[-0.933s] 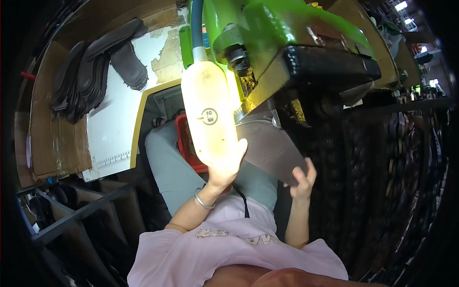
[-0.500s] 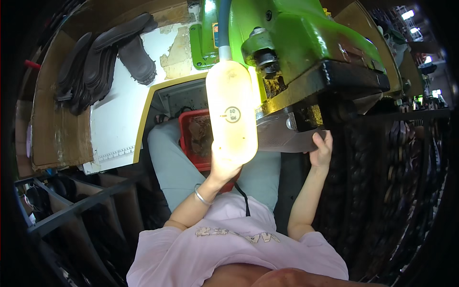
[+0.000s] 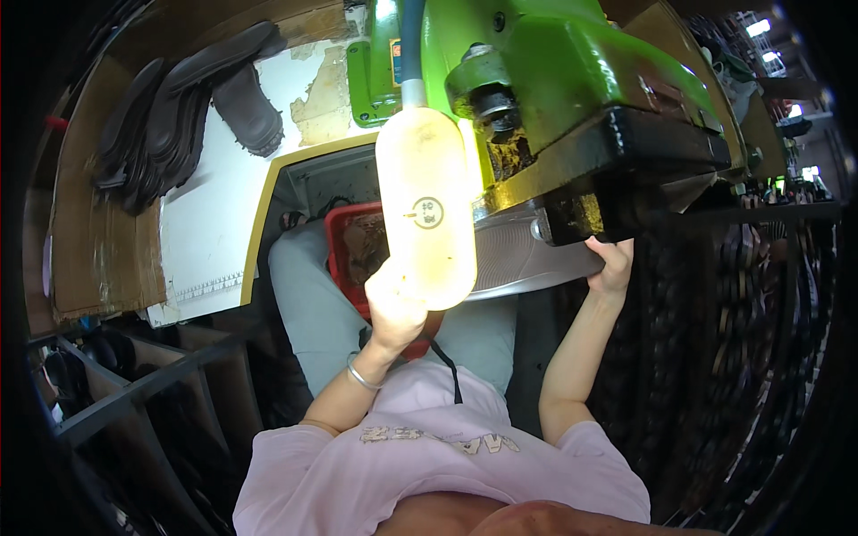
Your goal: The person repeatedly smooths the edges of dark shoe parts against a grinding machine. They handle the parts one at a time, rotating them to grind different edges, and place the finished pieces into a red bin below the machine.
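A brown-grey shoe sole [image 3: 527, 255] with a ridged face lies under the black head of a green machine [image 3: 572, 71]. At its right end my right hand [image 3: 612, 268] grips it, thumb and fingers pinched on the edge. My left hand [image 3: 393, 308] is at the sole's left side, behind the lower end of a bright oval lamp [image 3: 427, 170]. The lamp hides its fingers and the sole's left end, so I cannot see that hold.
Several dark soles [image 3: 174, 116] are piled on the white tabletop [image 3: 201, 232] at left, beside a cardboard box [image 3: 107, 268]. Below, a red bin [image 3: 336, 255] holding brown scraps stands between my legs. Divided shelves [image 3: 134, 393] are at lower left; dark racks of soles [image 3: 715, 330] line the right.
The sole has tilted, so more of its ridged face and its pale lower edge show. My left hand has shifted slightly left; my right hand has moved a little to the right.
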Motion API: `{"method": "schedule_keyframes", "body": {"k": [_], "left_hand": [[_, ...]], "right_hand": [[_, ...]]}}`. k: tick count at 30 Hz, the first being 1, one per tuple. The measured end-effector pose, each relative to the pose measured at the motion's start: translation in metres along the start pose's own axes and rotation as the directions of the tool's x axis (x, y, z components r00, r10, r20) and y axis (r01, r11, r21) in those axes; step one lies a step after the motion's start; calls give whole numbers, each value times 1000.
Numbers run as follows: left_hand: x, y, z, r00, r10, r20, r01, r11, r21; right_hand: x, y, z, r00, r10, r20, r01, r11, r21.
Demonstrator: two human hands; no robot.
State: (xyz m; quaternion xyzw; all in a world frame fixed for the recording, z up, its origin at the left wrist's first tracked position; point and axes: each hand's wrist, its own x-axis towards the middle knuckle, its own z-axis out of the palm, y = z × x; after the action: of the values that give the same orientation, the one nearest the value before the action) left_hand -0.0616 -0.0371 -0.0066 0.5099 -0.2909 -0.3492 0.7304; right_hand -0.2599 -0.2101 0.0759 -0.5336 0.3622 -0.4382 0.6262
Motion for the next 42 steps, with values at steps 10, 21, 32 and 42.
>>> {"method": "schedule_keyframes", "body": {"k": [10, 21, 32, 42], "left_hand": [[14, 56, -45, 999, -8, 36, 4, 992, 125], [-51, 9, -86, 949, -305, 83, 306, 952, 1], [6, 1, -40, 932, -199, 302, 88, 935, 344], [250, -6, -217, 838, 479, -261, 339, -82, 937]], "right_hand": [[21, 32, 35, 939, -116, 324, 157, 982, -104], [-4, 48, 86, 904, 83, 420, 15, 974, -224], [-14, -8, 40, 949, -130, 286, 280, 761, -585], [90, 0, 23, 923, -182, -340, 281, 921, 269]]}}
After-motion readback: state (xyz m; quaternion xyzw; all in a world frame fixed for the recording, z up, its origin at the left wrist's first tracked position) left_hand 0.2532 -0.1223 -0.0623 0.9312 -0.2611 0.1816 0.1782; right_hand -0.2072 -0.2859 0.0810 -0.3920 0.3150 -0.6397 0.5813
